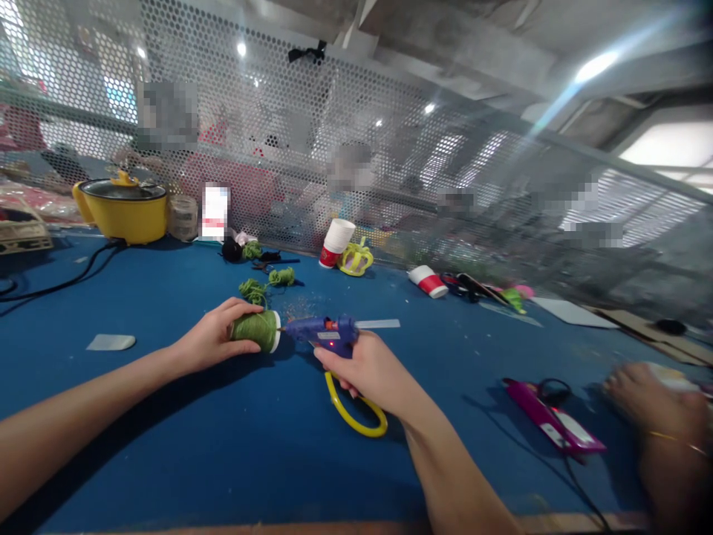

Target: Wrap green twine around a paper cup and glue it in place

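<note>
Centre of the frame: the left hand [215, 340] curls around a cup wrapped in green yarn [257, 330], lying on its side on the blue table [167, 416], fingers over the top and thumb beneath. The right hand [368, 368] is clenched on the grip of a blue plastic glue gun [324, 331], whose nozzle touches the cup's white rim. A glossy yellow cable [356, 416] loops below the gun. Loose green yarn tufts [267, 284] lie just behind. Upper left: a round yellow pot [125, 212] with a dark lid. Lower right: another person's hand [662, 405], blurred, near a pink device [554, 425].
</note>
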The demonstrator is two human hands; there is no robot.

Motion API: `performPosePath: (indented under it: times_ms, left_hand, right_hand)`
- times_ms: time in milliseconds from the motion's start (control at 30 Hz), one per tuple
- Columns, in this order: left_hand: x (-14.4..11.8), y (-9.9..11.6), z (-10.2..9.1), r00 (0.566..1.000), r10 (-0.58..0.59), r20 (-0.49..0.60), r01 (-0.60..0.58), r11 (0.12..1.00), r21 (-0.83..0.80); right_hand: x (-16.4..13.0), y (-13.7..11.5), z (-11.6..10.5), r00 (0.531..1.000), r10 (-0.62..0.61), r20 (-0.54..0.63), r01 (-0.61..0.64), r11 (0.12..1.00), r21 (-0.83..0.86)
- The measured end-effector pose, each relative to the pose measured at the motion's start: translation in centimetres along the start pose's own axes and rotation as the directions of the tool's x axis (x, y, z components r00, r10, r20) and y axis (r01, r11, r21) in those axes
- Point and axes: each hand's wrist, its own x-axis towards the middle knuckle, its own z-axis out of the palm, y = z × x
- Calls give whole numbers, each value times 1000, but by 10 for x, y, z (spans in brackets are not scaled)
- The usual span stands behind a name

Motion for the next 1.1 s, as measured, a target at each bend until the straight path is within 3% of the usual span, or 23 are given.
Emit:
performPosePath:
  times_ms: [400,1100]
  left_hand:
    - [1,-1,0,1000,0,-9,0,1000,25]
    - [-2,3,1,994,109,13,-109,993,47]
  right_hand:
    - [-2,0,3,999,3,32,-2,1000,-27]
    - [6,-1,6,996,12,-92,-11,1000,14]
